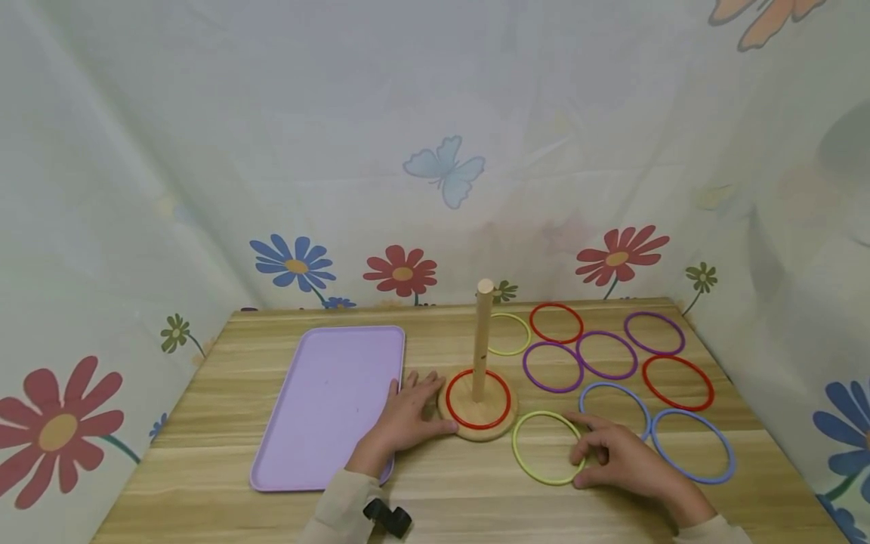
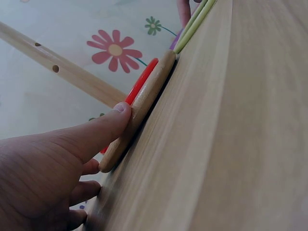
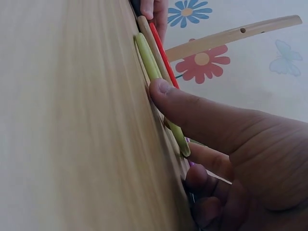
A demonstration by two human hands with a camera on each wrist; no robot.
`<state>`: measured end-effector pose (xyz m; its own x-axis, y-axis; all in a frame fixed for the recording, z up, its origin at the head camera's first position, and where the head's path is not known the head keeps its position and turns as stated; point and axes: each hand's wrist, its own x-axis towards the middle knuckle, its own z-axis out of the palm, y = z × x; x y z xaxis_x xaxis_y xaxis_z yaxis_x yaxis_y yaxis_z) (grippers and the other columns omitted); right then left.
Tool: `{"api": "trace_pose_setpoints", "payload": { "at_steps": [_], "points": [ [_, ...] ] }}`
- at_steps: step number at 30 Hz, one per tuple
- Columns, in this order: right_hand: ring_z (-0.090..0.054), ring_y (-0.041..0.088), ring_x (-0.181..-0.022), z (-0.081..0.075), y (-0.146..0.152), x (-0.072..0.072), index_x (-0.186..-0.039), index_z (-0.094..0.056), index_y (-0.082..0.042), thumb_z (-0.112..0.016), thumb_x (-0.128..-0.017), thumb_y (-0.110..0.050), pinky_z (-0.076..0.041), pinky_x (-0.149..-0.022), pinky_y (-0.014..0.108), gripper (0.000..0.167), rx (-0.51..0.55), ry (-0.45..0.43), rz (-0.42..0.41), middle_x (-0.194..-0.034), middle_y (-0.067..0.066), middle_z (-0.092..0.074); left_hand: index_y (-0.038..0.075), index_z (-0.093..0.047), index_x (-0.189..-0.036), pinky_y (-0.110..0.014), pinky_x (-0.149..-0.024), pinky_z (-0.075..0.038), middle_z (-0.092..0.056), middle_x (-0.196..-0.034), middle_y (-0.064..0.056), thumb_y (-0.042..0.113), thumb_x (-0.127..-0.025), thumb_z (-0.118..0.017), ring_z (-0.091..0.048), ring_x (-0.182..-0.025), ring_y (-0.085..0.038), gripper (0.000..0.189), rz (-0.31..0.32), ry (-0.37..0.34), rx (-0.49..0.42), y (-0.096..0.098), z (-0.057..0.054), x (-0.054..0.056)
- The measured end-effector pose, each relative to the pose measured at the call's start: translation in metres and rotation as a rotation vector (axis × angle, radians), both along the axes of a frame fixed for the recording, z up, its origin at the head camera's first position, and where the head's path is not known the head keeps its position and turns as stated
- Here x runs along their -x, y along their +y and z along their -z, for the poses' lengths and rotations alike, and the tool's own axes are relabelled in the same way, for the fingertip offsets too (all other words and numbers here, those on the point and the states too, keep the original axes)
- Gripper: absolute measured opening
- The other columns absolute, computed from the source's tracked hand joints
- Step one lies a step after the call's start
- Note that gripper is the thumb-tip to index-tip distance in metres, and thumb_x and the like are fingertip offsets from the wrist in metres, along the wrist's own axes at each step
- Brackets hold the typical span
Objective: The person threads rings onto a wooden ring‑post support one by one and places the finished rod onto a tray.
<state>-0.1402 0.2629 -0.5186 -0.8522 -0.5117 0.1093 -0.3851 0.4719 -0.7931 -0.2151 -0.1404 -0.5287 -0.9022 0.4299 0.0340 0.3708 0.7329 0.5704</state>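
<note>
A wooden peg stand [image 1: 482,340] rises upright from a round base, and a red ring [image 1: 449,400] lies on that base around the peg. My left hand [image 1: 405,418] rests at the base's left side, its thumb touching the edge and its fingers fairly straight; the left wrist view shows the thumb [image 2: 120,109] on the rim. To the right of the base is a yellow-green ring [image 1: 518,453]. My right hand [image 1: 621,461] pinches this ring's right side between thumb and fingers. In the right wrist view the ring [image 3: 147,55] is close to the tabletop, beside the base.
Left of the stand lies a purple tray [image 1: 326,400], partly behind my left forearm. Rings are spread on the right: blue [image 1: 730,453], red [image 1: 712,393], purple [image 1: 582,370] and another yellow-green one [image 1: 529,332]. A flowered cloth [image 1: 353,189] hangs behind the wooden table [image 1: 197,446].
</note>
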Motion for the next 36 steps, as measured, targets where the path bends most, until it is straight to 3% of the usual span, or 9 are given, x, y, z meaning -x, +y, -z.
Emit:
{"api": "trace_pose_setpoints", "payload": {
  "at_steps": [10, 17, 25, 32, 36],
  "points": [
    [-0.050, 0.002, -0.066, 0.006, -0.001, -0.002, -0.092, -0.079, -0.026, -0.094, -0.077, -0.032, -0.046, -0.061, 0.025, 0.023, 0.028, 0.050, 0.013, -0.144, 0.034, -0.056, 0.012, -0.048, -0.160, -0.073, -0.122, -0.003, -0.040, -0.166, -0.016, 0.060, -0.087, -0.080, -0.020, -0.157, -0.050, 0.093, 0.008, -0.005, 0.008, 0.000, 0.001, -0.001],
    [-0.058, 0.009, -0.080, 0.009, -0.002, -0.003, -0.091, -0.073, -0.027, -0.095, -0.076, -0.027, -0.049, -0.070, 0.026, 0.027, 0.074, 0.080, 0.065, -0.147, 0.033, -0.055, 0.013, -0.048, -0.160, -0.072, -0.123, -0.002, -0.039, -0.167, -0.016, 0.061, -0.087, -0.080, -0.019, -0.157, -0.050, 0.093, 0.008, -0.007, 0.007, 0.000, 0.000, -0.001],
    [-0.062, 0.008, -0.093, 0.011, -0.003, -0.002, -0.092, -0.073, -0.023, -0.096, -0.075, -0.015, -0.052, -0.079, 0.024, 0.030, 0.161, 0.122, 0.074, -0.145, 0.033, -0.056, 0.012, -0.048, -0.160, -0.073, -0.123, -0.003, -0.040, -0.166, -0.017, 0.061, -0.087, -0.080, -0.020, -0.157, -0.050, 0.093, -0.006, -0.006, -0.002, 0.001, 0.000, 0.000],
    [-0.056, 0.004, -0.126, 0.013, -0.003, 0.000, -0.089, -0.072, -0.023, -0.096, -0.071, -0.012, -0.049, -0.090, 0.018, 0.032, 0.177, 0.186, 0.119, -0.143, 0.027, -0.062, 0.012, -0.050, -0.159, -0.073, -0.123, -0.003, -0.041, -0.166, -0.016, 0.060, -0.087, -0.080, -0.019, -0.158, -0.048, 0.091, -0.005, -0.005, -0.007, 0.001, 0.000, 0.000],
    [-0.048, -0.004, -0.133, 0.013, -0.003, 0.001, -0.088, -0.072, -0.025, -0.096, -0.071, -0.011, -0.048, -0.089, 0.018, 0.033, 0.178, 0.192, 0.128, -0.143, 0.025, -0.062, 0.012, -0.050, -0.159, -0.073, -0.123, -0.003, -0.041, -0.166, -0.015, 0.060, -0.087, -0.080, -0.020, -0.157, -0.048, 0.091, -0.006, -0.002, -0.005, 0.001, 0.001, 0.000]
  ]
}}
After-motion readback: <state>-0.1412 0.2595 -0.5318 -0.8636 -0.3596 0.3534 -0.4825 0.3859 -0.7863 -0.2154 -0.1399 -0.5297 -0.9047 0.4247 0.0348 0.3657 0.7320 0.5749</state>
